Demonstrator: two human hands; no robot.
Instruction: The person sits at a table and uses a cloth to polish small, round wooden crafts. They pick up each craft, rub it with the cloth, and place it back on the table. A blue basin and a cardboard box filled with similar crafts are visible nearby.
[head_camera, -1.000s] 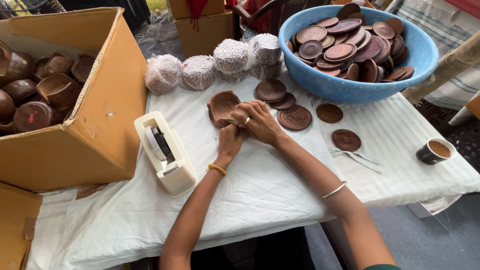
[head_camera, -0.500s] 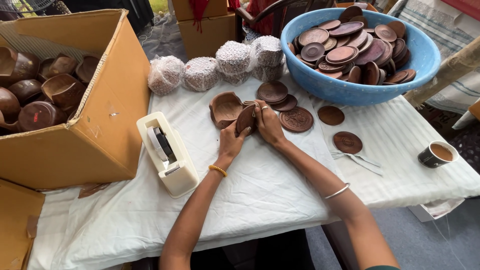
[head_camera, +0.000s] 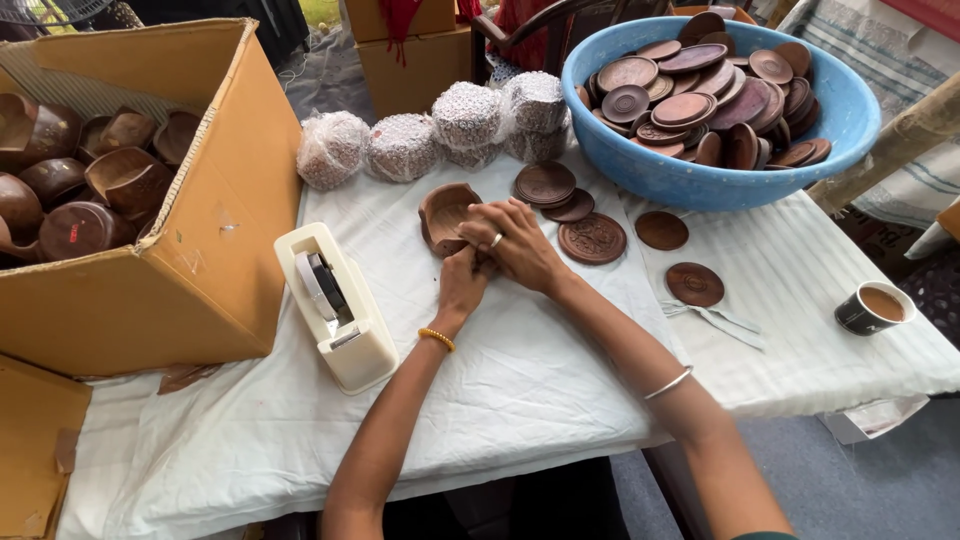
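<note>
Both hands on a clay bowl

Left hand and right hand clasp together, holding the brown bowl mid-bench.

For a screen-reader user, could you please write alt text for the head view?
Left hand and right hand meet beside a brown clay bowl on a white cloth. A tape dispenser sits left, a blue basin of clay lids behind.

The table's near half lies bare beyond the tape dispenser at left. A cardboard box walls the left edge; the blue basin, wrapped bundles and loose lids crowd the far side.
</note>
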